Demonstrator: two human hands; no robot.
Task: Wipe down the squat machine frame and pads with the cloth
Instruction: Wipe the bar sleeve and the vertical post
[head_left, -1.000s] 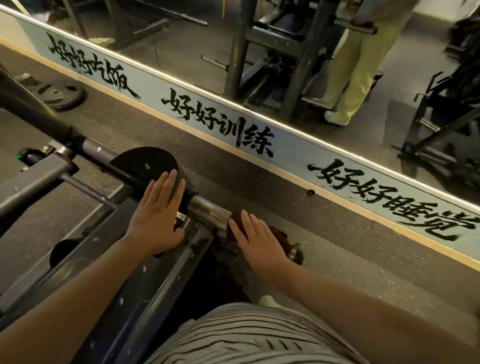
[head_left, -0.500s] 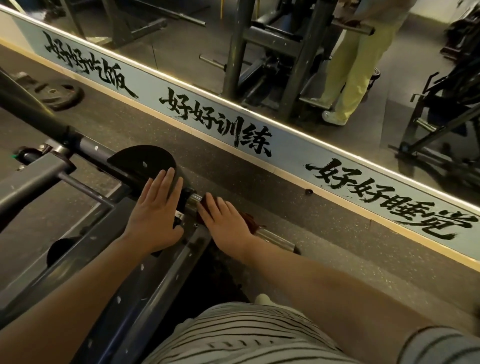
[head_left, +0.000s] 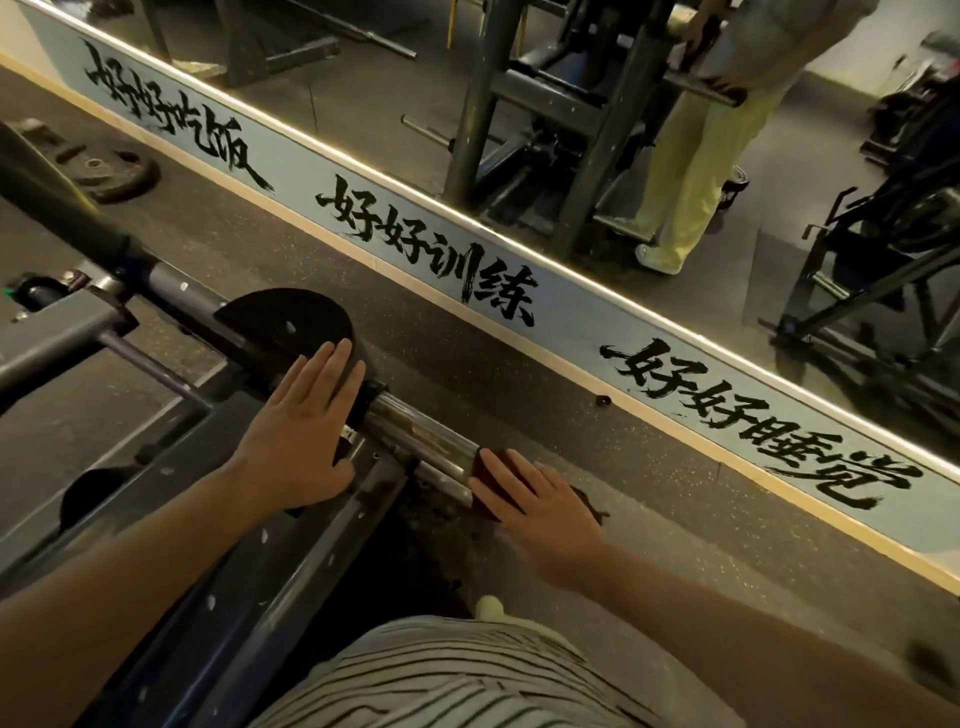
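Observation:
The squat machine's dark grey frame (head_left: 291, 566) runs from lower left toward the middle. A chrome weight sleeve (head_left: 421, 431) sticks out of it to the right, past a black half-round plate (head_left: 285, 322). My left hand (head_left: 306, 431) lies flat, fingers apart, on the frame where the sleeve begins. My right hand (head_left: 540, 504) presses a dark red cloth (head_left: 480, 465) around the outer end of the sleeve. Most of the cloth is hidden under my palm.
A wall mirror with a pale banner of black brush lettering (head_left: 467, 280) runs diagonally close behind the sleeve. A weight plate (head_left: 111, 174) lies on the rubber floor at far left. The mirror reflects machine uprights and a person in yellow trousers.
My right hand slid the cloth inward along the sleeve toward my left hand, then back out to the sleeve's end. My left hand stayed in place.

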